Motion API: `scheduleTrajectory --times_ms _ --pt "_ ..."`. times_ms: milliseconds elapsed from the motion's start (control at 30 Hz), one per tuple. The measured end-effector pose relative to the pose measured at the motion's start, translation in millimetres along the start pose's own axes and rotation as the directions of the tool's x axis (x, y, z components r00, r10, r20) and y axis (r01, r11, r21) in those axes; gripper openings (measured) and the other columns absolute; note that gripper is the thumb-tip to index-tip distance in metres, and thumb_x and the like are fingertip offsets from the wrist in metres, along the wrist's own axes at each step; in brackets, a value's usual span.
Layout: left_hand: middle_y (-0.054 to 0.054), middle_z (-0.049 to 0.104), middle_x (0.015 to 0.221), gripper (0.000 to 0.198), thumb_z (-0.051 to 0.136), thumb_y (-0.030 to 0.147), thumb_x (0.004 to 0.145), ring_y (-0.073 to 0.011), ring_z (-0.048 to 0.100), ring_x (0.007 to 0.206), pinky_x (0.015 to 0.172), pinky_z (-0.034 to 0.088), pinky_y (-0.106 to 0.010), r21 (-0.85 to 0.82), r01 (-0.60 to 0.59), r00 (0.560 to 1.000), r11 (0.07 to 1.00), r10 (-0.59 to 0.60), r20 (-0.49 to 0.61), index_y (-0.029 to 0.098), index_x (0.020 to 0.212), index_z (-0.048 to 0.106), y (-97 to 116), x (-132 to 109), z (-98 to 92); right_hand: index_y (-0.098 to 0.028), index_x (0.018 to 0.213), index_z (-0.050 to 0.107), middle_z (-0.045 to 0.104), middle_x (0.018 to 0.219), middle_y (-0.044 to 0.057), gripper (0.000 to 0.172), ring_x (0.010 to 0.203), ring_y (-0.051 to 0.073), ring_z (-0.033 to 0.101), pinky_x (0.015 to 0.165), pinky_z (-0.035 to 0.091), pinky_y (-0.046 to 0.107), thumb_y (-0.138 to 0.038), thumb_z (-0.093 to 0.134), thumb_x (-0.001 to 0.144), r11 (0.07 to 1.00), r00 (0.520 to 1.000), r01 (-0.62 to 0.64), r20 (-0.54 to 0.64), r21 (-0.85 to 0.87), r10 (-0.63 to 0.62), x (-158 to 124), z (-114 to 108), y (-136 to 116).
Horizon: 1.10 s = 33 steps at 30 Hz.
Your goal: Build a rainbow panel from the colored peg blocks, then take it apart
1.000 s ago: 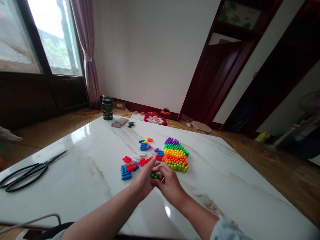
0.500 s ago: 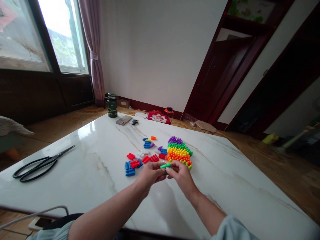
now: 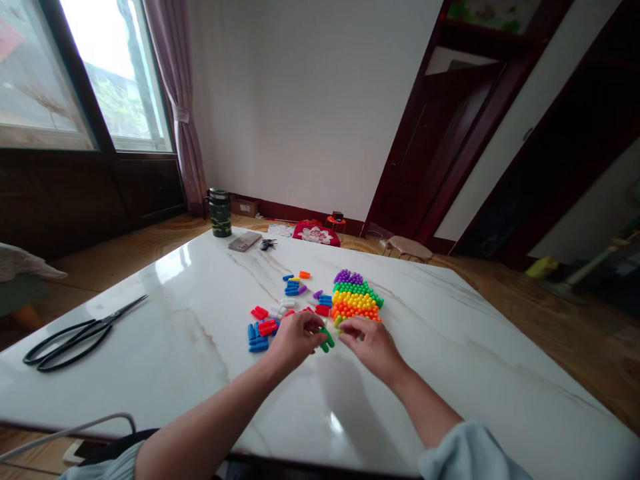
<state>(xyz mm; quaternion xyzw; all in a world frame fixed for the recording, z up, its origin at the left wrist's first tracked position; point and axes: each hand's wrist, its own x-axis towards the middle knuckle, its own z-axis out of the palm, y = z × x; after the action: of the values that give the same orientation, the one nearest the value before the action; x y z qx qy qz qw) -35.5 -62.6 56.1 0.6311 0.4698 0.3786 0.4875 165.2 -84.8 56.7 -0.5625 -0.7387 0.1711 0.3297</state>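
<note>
My left hand (image 3: 299, 339) is closed on green bullet-shaped plastic pieces (image 3: 327, 340), which stick out past its fingertips above the table. Just to the right, my right hand (image 3: 371, 345) has thumb and fingers curled together at a yellow-green piece (image 3: 339, 322). How firmly it grips that piece is partly hidden. Beyond the right hand lies a block of rounded pieces (image 3: 356, 297) in purple, green, yellow and orange rows. Loose red pieces (image 3: 269, 327), blue pieces (image 3: 258, 341) and white pieces (image 3: 287, 303) are scattered left of it, some hidden behind my left hand.
Black-handled scissors (image 3: 83, 337) rest on the left of the white marbled table (image 3: 200, 387). A camouflage flask (image 3: 220, 213), a phone (image 3: 245, 241) and keys (image 3: 267, 245) are at the far edge. A cable (image 3: 100, 420) runs by the near left edge.
My hands have drawn apart. The green pieces, earlier between both hands, now stay in the left hand and tilt downward. My right hand's fingertips are at a yellow-green piece.
</note>
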Motion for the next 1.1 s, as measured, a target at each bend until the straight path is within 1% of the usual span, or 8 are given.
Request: scheduleTrajectory --times_ms 133,233,300,467,567,767,967,1100 --pt "-0.003 0.066 0.074 0.026 0.065 0.01 0.072 -0.0115 0.064 0.059 0.062 0.058 -0.027 -0.436 0.188 0.977 0.88 -0.214 -0.009 0.013 0.097 0.064 4.9 3.7 -1.8 -0.02 0.083 0.069 0.072 0.08 0.004 0.019 0.073 0.018 0.066 0.07 0.048 0.029 -0.036 0.06 0.077 0.954 0.953 -0.287 -0.12 -0.081 0.277 -1.2 -22.2 66.9" --pt "-0.006 0.069 0.083 0.03 0.058 0.0 0.07 -0.013 0.069 0.072 0.076 0.059 -0.026 -0.685 0.264 0.944 0.679 -0.326 0.04 0.012 0.098 0.062 9.3 3.6 -3.6 -0.022 0.088 0.068 0.07 0.072 0.002 0.021 0.065 0.018 0.063 0.062 0.045 0.028 -0.033 0.058 0.074 0.9 0.913 -0.393 -0.194 -0.187 0.358 -8.7 -31.9 109.7" --pt "-0.007 0.07 0.084 0.03 0.054 -0.004 0.066 -0.0137 0.069 0.077 0.08 0.058 -0.025 -0.743 0.262 0.936 0.615 -0.351 0.039 0.011 0.091 0.062 11.6 2.2 -4.9 -0.022 0.086 0.068 0.07 0.072 0.002 0.02 0.065 0.018 0.063 0.061 0.044 0.027 -0.034 0.057 0.074 0.883 0.895 -0.418 -0.264 -0.212 0.36 -13.6 -33.4 124.1" --pt "-0.006 0.069 0.079 0.017 0.057 0.002 0.069 -0.0166 0.07 0.075 0.075 0.06 -0.029 -0.74 0.285 0.932 0.609 -0.356 0.066 0.013 0.081 0.061 12.3 0.1 -5.8 -0.021 0.079 0.066 0.069 0.072 0.003 0.024 0.066 0.018 0.063 0.065 0.046 0.029 -0.04 0.053 0.077 0.942 0.925 -0.313 -0.262 -0.124 0.273 -15.9 -28.4 123.6" --pt "-0.004 0.069 0.079 0.014 0.065 0.009 0.069 -0.0167 0.069 0.074 0.071 0.059 -0.029 -0.684 0.341 0.919 0.645 -0.381 0.099 0.015 0.082 0.061 10.4 0.4 -4.5 -0.02 0.087 0.066 0.068 0.071 0.002 0.025 0.064 0.017 0.061 0.065 0.046 0.028 -0.039 0.054 0.076 0.961 0.94 -0.264 -0.245 -0.086 0.236 -12.4 -26.2 117.3" --pt "-0.001 0.069 0.082 0.025 0.077 0.019 0.063 -0.0102 0.064 0.071 0.064 0.053 -0.02 -0.588 0.347 0.928 0.73 -0.357 0.104 0.018 0.085 0.064 5.3 -0.6 -3.2 -0.018 0.099 0.059 0.067 0.087 0.005 0.039 0.067 0.016 0.061 0.068 0.047 0.029 -0.036 0.067 0.065 0.887 0.864 -0.416 -0.392 -0.2 0.317 -9.2 -22.3 115.7" --pt "-0.001 0.069 0.081 0.029 0.079 0.024 0.06 -0.0085 0.061 0.07 0.062 0.049 -0.018 -0.551 0.34 0.934 0.762 -0.341 0.106 0.018 0.084 0.065 4.1 -1.2 -3.6 -0.019 0.087 0.058 0.068 0.08 0.002 0.021 0.069 0.016 0.064 0.071 0.048 0.028 -0.021 0.063 0.067 0.913 0.906 -0.391 -0.224 -0.116 0.36 -7.7 -7.6 112.0" --pt "0.0 0.069 0.082 0.032 0.081 0.025 0.058 -0.009 0.062 0.071 0.062 0.049 -0.018 -0.554 0.344 0.933 0.758 -0.343 0.111 0.018 0.085 0.065 4.8 -0.9 -4.2 -0.019 0.086 0.056 0.068 0.08 0.003 0.021 0.07 0.017 0.063 0.071 0.048 0.029 -0.021 0.064 0.067 0.908 0.902 -0.394 -0.251 -0.141 0.352 -4.7 -2.4 105.2"
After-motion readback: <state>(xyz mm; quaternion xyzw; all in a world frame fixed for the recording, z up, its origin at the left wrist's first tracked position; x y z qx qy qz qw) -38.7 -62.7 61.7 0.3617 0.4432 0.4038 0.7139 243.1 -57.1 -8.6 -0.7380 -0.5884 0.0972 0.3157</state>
